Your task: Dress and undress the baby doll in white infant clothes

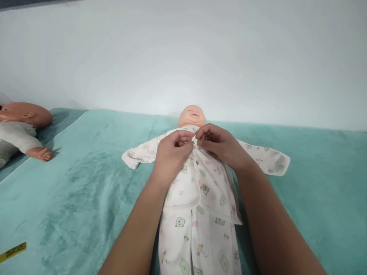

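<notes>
Two bare forearms [134,229] closest in, rising from the lower edge and converging on the middle. Behind everything, a pale, plain wall [183,53]; below it, a teal plush blanket [86,183], nap brushed darker in patches left of centre, a thin pale line crossing it at far left. On the blanket, centre, a baby doll [192,115] lies on its back, head toward the wall. It wears a white printed shirt [213,187], bears and small shapes in green and pink, sleeves spread out to both sides; the hem overlaps matching trousers [177,236] that run out of view at the bottom. At the left edge, partly cut off, a second doll [31,114] in a pale long-sleeved top, one arm resting out on the blanket. Left hand [173,151] and right hand [222,145] nearly meet at the shirt's upper front, below the neck; each has thumb and fingers closed in a pinch on the front edges. Lower left, a yellow-and-black strip [13,252]. Smallest: a round white fastener [195,141] between the fingertips, button or snap, cannot tell.
</notes>
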`<state>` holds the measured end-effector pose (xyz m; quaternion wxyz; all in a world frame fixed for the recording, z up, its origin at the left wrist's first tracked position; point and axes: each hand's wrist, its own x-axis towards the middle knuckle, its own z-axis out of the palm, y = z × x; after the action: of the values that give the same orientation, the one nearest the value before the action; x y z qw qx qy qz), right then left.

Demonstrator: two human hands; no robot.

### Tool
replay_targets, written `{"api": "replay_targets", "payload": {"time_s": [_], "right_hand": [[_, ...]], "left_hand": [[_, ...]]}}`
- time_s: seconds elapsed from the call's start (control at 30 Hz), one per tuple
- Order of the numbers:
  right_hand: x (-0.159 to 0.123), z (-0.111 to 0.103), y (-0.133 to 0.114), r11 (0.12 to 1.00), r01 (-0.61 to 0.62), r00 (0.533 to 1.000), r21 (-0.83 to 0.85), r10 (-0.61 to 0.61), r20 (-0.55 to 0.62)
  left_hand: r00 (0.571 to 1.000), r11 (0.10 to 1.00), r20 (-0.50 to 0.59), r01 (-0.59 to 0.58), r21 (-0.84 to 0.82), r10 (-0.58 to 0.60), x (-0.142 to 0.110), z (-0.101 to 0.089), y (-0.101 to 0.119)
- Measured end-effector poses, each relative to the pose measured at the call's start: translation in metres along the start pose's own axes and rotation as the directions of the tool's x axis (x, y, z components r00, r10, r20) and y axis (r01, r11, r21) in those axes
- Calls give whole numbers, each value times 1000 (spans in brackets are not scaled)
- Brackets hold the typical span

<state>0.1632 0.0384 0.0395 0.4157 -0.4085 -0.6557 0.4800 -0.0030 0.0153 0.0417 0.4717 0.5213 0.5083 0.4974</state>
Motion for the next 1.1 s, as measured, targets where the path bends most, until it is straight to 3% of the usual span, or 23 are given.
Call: {"api": "replay_targets", "payload": {"time_s": [0.33, 0.73, 1.0, 1.1], "right_hand": [[2, -1, 8, 1000, 8, 999, -4, -9, -35], [2, 2, 5, 999, -19, 997, 42, 22, -70], [-4, -13, -11, 999, -28, 998, 18, 28, -47], [-8, -15, -24, 987, -103, 990, -124, 114, 80]], "left_hand": [[999, 998, 41, -27, -59, 29, 3, -3, -3], [1000, 997, 12, -24, -80, 25, 2, -3, 0], [975, 979, 217, 6, 204, -51, -7, -32, 23], [956, 943, 292, -59, 326, -41, -12, -40, 30]]}}
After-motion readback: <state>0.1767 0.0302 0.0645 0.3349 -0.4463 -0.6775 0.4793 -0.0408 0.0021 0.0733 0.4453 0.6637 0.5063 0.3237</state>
